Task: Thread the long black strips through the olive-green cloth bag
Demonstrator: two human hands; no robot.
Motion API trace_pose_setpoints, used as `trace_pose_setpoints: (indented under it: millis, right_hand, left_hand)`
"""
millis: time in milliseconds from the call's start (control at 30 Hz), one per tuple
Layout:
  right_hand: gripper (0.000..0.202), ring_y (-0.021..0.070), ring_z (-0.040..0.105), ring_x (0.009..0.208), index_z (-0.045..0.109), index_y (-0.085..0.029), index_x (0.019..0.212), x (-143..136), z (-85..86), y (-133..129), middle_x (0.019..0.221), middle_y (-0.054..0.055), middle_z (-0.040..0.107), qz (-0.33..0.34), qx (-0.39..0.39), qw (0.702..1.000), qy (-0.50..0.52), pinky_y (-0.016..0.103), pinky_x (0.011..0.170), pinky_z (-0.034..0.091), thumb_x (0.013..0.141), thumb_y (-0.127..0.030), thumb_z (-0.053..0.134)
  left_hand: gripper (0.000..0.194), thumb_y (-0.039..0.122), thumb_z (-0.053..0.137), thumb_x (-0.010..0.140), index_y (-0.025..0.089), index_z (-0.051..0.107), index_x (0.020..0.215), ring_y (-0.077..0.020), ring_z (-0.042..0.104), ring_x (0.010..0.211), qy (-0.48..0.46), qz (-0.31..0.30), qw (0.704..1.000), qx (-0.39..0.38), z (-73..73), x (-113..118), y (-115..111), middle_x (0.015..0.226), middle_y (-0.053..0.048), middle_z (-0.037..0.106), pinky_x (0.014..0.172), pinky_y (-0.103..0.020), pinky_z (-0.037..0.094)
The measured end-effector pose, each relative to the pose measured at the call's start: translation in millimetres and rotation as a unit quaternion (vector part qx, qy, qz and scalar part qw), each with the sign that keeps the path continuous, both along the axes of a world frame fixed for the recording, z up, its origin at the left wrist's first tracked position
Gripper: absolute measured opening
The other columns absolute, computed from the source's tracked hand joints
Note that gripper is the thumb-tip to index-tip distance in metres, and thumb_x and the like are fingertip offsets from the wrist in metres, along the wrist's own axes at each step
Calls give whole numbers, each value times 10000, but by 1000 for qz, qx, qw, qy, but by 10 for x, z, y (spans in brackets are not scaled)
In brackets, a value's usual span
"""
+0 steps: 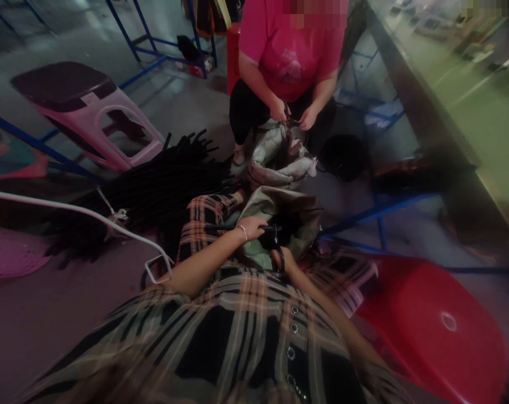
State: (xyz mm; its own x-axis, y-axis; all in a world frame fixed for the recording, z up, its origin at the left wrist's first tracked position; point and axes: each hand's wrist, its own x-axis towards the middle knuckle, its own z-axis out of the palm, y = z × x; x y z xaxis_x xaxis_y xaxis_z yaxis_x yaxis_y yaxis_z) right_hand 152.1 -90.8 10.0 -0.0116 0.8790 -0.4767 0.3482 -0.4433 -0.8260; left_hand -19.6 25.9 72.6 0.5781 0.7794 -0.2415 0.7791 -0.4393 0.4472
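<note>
My left hand is closed around a thin black tube, whose end sticks out to the right of my fingers. My right hand grips a pair of scissors with dark handles. Their blades point up at the end of the tube, and I cannot tell whether they touch it. Under both hands an open sack stands between my knees, with dark contents that are hard to make out. To the left lies a large bundle of similar black tubes, tied with a pale string.
Opposite me a person in a pink shirt works with both hands over another sack. A pink stool with a dark seat stands left, a red stool right. A long table runs along the right. A white bar crosses the left.
</note>
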Motion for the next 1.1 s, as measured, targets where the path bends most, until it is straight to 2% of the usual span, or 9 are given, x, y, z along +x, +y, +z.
trace_pose_setpoints:
  millis: [233, 367, 500, 633, 800, 1100]
  right_hand:
    - [157, 119, 534, 504, 503, -177, 693, 2, 21, 35, 579, -2, 557, 33, 5, 999, 28, 214, 488, 405, 742, -319, 457]
    - [160, 124, 535, 527, 503, -179, 698, -2, 70, 36, 597, 4, 565, 25, 11, 999, 35, 219, 502, 407, 737, -330, 468]
    - [180, 125, 516, 507, 517, -173, 665, 4, 41, 13, 552, 12, 558, 14, 2, 1000, 7, 223, 491, 386, 742, -327, 462]
    - [158, 128, 521, 508, 529, -168, 658, -1, 13, 23, 561, 21, 573, 12, -11, 1000, 6, 225, 495, 390, 722, -297, 464]
    - [155, 131, 548, 549, 533, -174, 698, -14, 75, 56, 596, 12, 586, 14, -1, 999, 30, 216, 521, 414, 728, -307, 458]
    - [169, 141, 526, 514, 536, -177, 633, -3, 74, 18, 546, 23, 571, -2, -1, 1000, 3, 232, 487, 385, 702, -314, 465]
  left_hand:
    - [326, 272, 543, 788, 297, 693, 1076, -187, 620, 977, 7, -17, 1000, 6, -6, 16, -24, 1035, 10, 703, 816, -256, 469]
    - [329, 275, 538, 792, 296, 691, 1083, -198, 623, 970, 20, -27, 999, -2, 32, 32, -38, 1040, -1, 701, 803, -269, 471]
    - [326, 274, 528, 800, 291, 692, 1081, -197, 621, 979, 17, -22, 1000, -3, 52, 22, -20, 1052, 2, 702, 810, -267, 467]
    - [320, 271, 536, 795, 295, 693, 1073, -182, 620, 967, 8, -18, 1000, 2, 46, 14, -15, 1038, 12, 705, 812, -252, 466]
    - [318, 274, 540, 790, 302, 689, 1070, -186, 621, 962, 17, -23, 1000, 7, 58, 37, -32, 1027, 10, 702, 801, -259, 469]
    - [314, 270, 519, 802, 288, 695, 1061, -196, 623, 959, 12, -22, 1000, 12, 34, 31, -8, 1030, -8, 698, 799, -271, 470]
